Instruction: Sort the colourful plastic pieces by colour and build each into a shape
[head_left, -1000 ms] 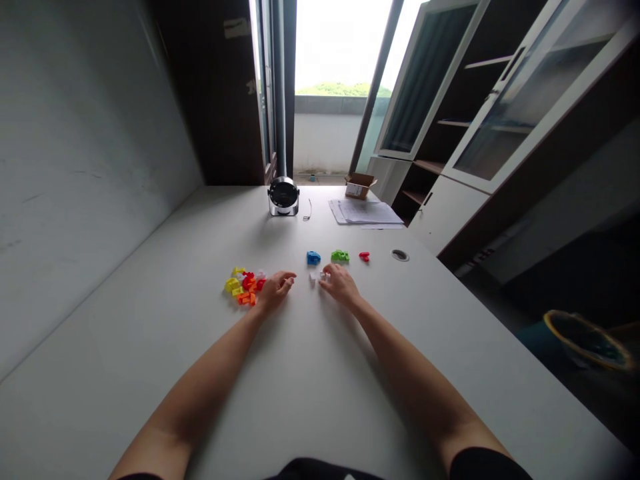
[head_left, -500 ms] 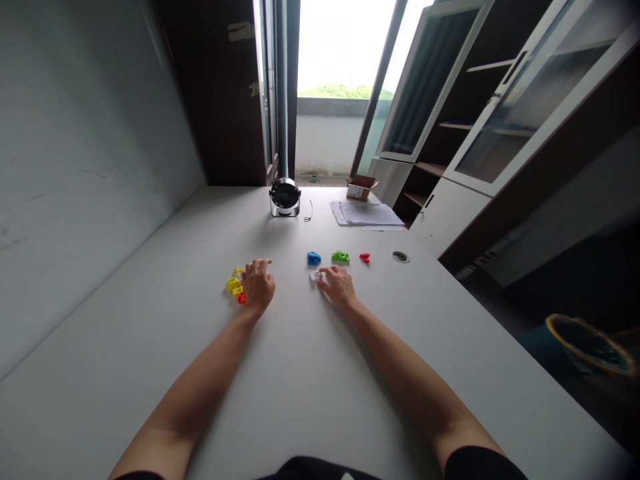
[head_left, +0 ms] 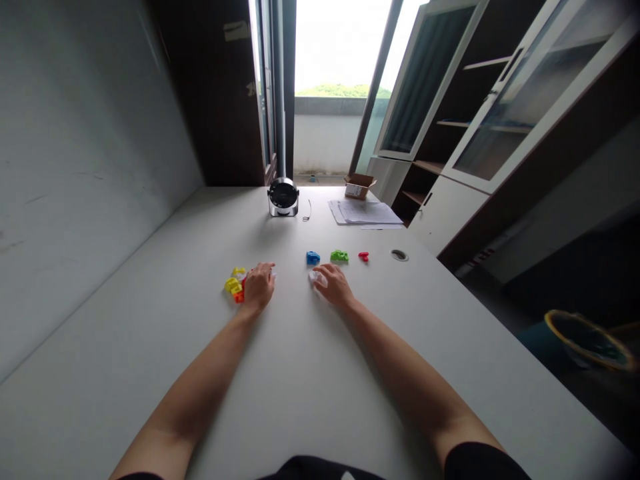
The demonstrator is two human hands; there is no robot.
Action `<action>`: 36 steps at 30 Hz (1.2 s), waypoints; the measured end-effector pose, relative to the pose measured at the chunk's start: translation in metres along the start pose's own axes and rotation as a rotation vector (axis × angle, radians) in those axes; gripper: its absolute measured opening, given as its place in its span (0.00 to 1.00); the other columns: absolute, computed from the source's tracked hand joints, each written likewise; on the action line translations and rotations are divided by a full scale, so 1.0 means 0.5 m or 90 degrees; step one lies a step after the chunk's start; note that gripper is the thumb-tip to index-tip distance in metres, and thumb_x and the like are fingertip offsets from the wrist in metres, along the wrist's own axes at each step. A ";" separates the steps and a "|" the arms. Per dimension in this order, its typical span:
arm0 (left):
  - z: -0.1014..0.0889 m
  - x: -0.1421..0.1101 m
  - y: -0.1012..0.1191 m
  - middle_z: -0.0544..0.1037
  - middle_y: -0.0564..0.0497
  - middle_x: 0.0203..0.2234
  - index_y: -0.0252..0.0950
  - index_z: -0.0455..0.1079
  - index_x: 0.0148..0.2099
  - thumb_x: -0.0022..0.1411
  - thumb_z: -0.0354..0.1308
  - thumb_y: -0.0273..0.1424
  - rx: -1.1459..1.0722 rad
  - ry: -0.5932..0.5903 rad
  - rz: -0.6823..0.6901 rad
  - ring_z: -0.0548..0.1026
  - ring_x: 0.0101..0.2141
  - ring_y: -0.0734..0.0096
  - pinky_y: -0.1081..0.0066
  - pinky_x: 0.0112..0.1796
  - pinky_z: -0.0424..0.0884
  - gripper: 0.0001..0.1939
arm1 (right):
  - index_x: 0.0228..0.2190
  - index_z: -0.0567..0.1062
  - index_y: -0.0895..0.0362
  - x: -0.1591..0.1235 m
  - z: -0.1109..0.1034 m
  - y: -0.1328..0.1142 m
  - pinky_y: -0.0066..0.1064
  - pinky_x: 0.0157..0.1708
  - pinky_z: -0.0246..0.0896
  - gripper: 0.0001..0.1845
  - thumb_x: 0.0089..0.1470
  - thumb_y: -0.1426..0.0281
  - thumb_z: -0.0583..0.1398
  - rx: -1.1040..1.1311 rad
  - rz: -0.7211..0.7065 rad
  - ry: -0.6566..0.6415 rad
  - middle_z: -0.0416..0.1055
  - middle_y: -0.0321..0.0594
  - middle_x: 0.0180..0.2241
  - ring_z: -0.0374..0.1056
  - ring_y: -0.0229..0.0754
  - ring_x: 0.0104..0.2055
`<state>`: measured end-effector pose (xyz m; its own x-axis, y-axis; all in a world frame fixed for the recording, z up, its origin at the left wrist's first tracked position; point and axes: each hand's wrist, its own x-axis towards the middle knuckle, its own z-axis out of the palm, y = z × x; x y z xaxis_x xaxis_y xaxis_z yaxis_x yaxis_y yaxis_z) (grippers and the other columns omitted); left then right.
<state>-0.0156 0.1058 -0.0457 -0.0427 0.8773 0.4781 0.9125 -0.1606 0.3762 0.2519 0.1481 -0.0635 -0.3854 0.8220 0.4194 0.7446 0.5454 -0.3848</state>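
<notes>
**Item 1:** left hand point(head_left: 259, 287), bare, palm down, cupped at the edge of a loose heap of small plastic building pieces point(head_left: 234, 285). The fingers curve downward and are not spread. The back of the hand hides whatever lies beneath, so any grip cannot be told from here. Visible in the heap are yellow pieces point(head_left: 231, 285) and an orange-red piece point(head_left: 239, 297), with a pale piece point(head_left: 273, 274) just past the fingertips.

**Item 2:** right hand point(head_left: 334, 285), bare, lightly curled, its fingertips against a small white piece point(head_left: 317, 278). A firm hold cannot be confirmed. Pieces this small answer best to fingertips, with the palm kept clear.

**Item 3:** a row just ahead of the hands: blue piece point(head_left: 313, 257), green piece point(head_left: 339, 255), red piece point(head_left: 363, 256).

**Surface:** white desk point(head_left: 125, 347), with a cable grommet point(head_left: 399, 255), a round desk fan point(head_left: 283, 197), a thin cable point(head_left: 307, 211), papers point(head_left: 365, 212) and an open cardboard box point(head_left: 359, 187).

**Room:** glass-fronted cabinet point(head_left: 425, 77) to the right, bright open doorway point(head_left: 340, 53) ahead, plain wall point(head_left: 85, 167) to the left.
</notes>
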 end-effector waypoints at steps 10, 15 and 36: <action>-0.002 -0.006 0.023 0.77 0.47 0.43 0.40 0.72 0.48 0.68 0.55 0.30 -0.152 -0.048 0.078 0.77 0.38 0.66 0.68 0.41 0.72 0.09 | 0.45 0.77 0.51 -0.005 -0.005 -0.015 0.39 0.53 0.64 0.14 0.58 0.75 0.61 -0.007 -0.095 -0.009 0.69 0.43 0.50 0.62 0.48 0.53; 0.003 -0.008 0.035 0.78 0.48 0.40 0.39 0.74 0.46 0.68 0.54 0.30 -0.223 -0.070 0.081 0.78 0.34 0.68 0.68 0.40 0.73 0.09 | 0.45 0.77 0.51 -0.004 -0.009 -0.020 0.40 0.53 0.64 0.13 0.58 0.74 0.61 -0.026 -0.065 -0.008 0.69 0.43 0.51 0.62 0.48 0.53; -0.014 -0.016 0.066 0.80 0.51 0.31 0.39 0.76 0.39 0.68 0.53 0.46 -0.306 -0.127 0.062 0.76 0.31 0.69 0.72 0.35 0.69 0.18 | 0.55 0.70 0.51 -0.010 -0.031 -0.086 0.45 0.55 0.60 0.19 0.63 0.68 0.58 0.046 -0.183 0.005 0.72 0.44 0.50 0.65 0.50 0.53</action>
<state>0.0118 0.0900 -0.0315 0.1530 0.9096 0.3863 0.6167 -0.3934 0.6819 0.2302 0.1180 -0.0361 -0.5709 0.6306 0.5257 0.5642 0.7665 -0.3068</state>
